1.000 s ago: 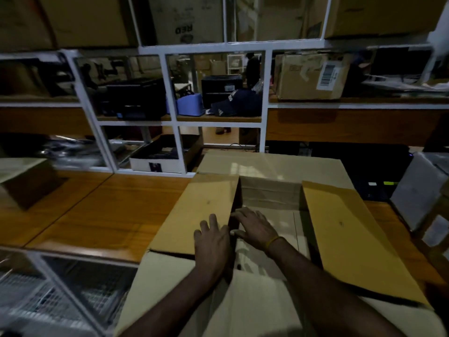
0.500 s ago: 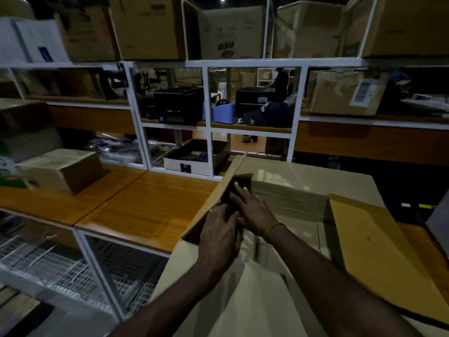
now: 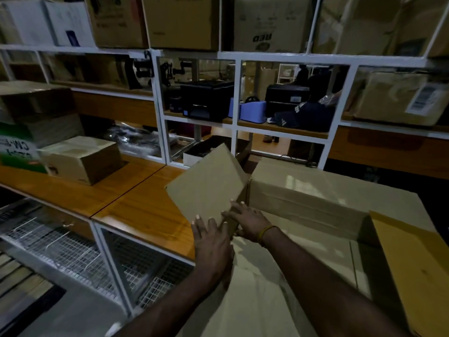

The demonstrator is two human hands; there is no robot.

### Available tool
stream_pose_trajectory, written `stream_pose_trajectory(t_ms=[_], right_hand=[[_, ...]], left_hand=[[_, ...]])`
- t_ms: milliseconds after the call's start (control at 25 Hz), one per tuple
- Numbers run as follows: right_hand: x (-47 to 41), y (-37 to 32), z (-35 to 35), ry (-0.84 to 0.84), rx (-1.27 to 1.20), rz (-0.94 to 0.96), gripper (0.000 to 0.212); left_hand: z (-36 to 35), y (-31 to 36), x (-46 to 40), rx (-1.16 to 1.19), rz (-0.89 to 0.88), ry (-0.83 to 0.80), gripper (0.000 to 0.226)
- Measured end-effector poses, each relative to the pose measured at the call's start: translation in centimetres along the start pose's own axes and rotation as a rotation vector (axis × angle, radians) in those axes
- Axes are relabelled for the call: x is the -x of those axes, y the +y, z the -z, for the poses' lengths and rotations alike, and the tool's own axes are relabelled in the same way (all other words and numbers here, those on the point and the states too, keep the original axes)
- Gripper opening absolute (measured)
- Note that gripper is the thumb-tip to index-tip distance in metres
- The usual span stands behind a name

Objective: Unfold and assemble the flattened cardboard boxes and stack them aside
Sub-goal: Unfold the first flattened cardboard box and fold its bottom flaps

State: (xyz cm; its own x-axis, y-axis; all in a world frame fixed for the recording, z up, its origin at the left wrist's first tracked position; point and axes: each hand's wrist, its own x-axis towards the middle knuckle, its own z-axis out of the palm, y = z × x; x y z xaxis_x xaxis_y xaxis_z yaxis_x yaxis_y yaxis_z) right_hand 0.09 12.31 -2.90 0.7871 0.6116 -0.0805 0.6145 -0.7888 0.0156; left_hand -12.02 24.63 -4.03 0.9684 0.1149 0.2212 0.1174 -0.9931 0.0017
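On the wooden bench [image 3: 136, 203], one open cardboard box [image 3: 303, 198] is being formed; one left flap [image 3: 209, 186] stands raised, one right flap [image 3: 408, 259] lies outward. The left hand [image 3: 211, 242] presses flat, fingers straight, against the raised flap's outer face. The right hand [image 3: 250, 221] rests at the flap's hinge, fingers spread; whether it pinches the edge cannot be told. If the push runs off the crease, the flap could buckle or the box slide. One closed small box [image 3: 80, 159] sits far left.
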Motion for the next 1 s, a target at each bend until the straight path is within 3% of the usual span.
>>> stream_pose_trajectory(t_ms=[200, 400, 520, 640, 840, 1000], right_hand=[[-1.3, -0.1, -2.1, 0.064, -0.075, -0.044, 0.067], [-2.2, -1.4, -2.9, 0.210, -0.186, -0.162, 0.035], [-2.5, -2.0, -3.3, 0.217, -0.230, -0.196, 0.028], [-2.4, -1.9, -3.9, 0.216, -0.326, -0.202, 0.031], [-2.1, -1.9, -5.0, 0.148, -0.412, -0.118, 0.054], [-3.5, -3.1, -4.5, 0.100, -0.476, -0.082, 0.064]], left_hand=[[-1.1, -1.5, -1.2, 0.034, 0.023, -0.097, 0.056], [-0.9, -2.1, -2.4, 0.030, 0.009, -0.152, 0.058], [-1.0, -2.0, -2.7, 0.047, -0.003, -0.166, 0.058], [-1.5, -2.4, -3.5, 0.038, 0.010, -0.165, 0.058], [-2.2, -3.1, -4.7, 0.075, 0.021, -0.248, 0.082], [-2.2, -4.8, -4.7, 0.041, 0.014, -0.190, 0.080]])
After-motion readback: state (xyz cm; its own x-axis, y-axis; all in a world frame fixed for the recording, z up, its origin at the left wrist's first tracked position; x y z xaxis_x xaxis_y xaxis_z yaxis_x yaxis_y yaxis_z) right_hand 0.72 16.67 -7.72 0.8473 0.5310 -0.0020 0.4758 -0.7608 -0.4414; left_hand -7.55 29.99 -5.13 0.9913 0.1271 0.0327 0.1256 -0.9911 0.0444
